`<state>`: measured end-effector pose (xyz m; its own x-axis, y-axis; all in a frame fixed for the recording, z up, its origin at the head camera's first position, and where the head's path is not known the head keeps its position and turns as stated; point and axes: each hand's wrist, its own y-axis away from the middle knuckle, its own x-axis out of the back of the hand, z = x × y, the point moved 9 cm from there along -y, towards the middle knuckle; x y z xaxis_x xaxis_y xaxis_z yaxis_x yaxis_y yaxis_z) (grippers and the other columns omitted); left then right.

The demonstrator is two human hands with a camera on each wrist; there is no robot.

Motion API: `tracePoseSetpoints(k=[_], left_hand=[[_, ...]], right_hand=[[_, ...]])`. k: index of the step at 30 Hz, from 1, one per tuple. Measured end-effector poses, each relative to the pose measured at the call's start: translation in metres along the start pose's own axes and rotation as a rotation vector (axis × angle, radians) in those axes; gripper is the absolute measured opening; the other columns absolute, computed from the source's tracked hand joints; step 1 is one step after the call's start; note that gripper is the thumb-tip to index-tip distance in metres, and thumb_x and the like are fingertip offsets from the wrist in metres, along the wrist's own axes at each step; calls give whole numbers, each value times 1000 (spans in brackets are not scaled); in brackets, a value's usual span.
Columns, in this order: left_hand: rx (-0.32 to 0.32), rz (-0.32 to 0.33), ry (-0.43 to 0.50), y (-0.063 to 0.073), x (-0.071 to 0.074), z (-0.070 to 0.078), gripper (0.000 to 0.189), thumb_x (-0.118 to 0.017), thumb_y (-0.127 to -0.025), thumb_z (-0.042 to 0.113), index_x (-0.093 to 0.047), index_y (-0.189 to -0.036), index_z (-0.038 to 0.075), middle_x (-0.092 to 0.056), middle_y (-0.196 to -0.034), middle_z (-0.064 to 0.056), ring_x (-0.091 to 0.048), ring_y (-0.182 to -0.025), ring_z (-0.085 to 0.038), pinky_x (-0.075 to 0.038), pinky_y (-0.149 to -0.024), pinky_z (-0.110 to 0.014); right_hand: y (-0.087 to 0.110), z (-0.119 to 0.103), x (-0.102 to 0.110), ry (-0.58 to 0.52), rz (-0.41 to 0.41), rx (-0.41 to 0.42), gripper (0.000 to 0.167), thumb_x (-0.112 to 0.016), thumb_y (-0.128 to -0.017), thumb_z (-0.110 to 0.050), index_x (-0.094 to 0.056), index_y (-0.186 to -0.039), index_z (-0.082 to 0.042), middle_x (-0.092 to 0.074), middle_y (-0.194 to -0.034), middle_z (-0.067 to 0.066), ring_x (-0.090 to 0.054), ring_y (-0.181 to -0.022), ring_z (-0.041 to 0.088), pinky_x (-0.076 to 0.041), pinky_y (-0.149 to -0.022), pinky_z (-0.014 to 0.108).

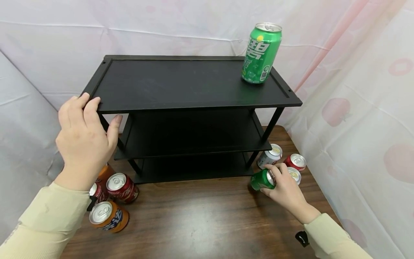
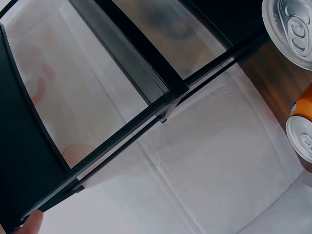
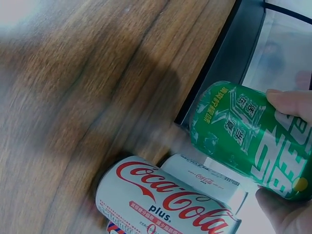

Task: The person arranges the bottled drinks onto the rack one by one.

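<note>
A green soda can (image 1: 260, 180) is gripped near its top by my right hand (image 1: 286, 187); it leans over, close to the lower right corner of a black three-tier shelf (image 1: 181, 84). In the right wrist view, finger and thumb pinch this green can (image 3: 243, 136) from both sides. My left hand (image 1: 84, 136) rests on the left front edge of the top tier, thumb spread; only a fingertip (image 2: 30, 223) shows in the left wrist view. Another green can (image 1: 262, 54) stands upright at the right end of the top tier.
White Coca-Cola cans (image 3: 165, 195) and a red can (image 1: 295, 162) stand right of the shelf. Dark red cans (image 1: 123, 189) and orange cans (image 1: 113, 217) stand at its left on the wooden table (image 1: 194, 223). Pale cloth (image 1: 161, 25) hangs behind and at both sides.
</note>
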<state>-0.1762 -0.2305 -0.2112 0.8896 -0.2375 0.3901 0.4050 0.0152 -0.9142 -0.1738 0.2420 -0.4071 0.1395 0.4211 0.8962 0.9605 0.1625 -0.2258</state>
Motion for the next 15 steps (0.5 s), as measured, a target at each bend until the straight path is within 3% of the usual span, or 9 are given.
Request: tracePoseSetpoints(k=[15], left_hand=[[1, -4, -2, -1, 1, 1, 50, -57, -98, 39, -56, -125, -3, -56, -134, -22, -49, -127, -42, -34, -49, -74]], right_hand=[[0, -7, 10, -66, 58, 17, 77, -91, -66, -16, -53, -132, -9, -50, -113, 17, -63, -95, 38, -55, -75, 55]])
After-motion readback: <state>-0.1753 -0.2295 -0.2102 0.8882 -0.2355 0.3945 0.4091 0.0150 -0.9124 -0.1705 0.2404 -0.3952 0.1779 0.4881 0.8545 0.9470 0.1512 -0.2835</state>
